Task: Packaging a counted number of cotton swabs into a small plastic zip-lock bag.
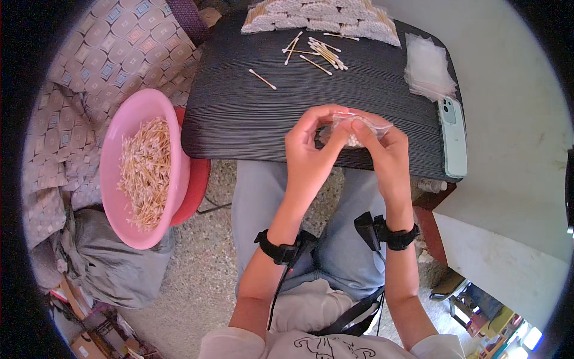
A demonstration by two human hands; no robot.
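Over the near edge of the black table, a small clear zip bag [362,121] with white-tipped cotton swabs inside is held between both hands. My left hand [315,139] is closed round its left side, thumb pressed on the front. On the other side, my right hand [385,149] grips it too, its thumb near the bag's upper edge. The swab tips [353,141] show below the thumbs; the fingers behind the bag are hidden. Loose cotton swabs [324,54] lie farther back on the table, and a single swab [262,79] lies apart to the left.
Filled swab bags [323,17] are stacked at the table's far edge. Flat clear bags [428,66] lie at the right, beside a phone in a pale case [454,139]. Left of the black table [233,119], a pink basin [179,149] full of swabs rests on a red stool [199,188].
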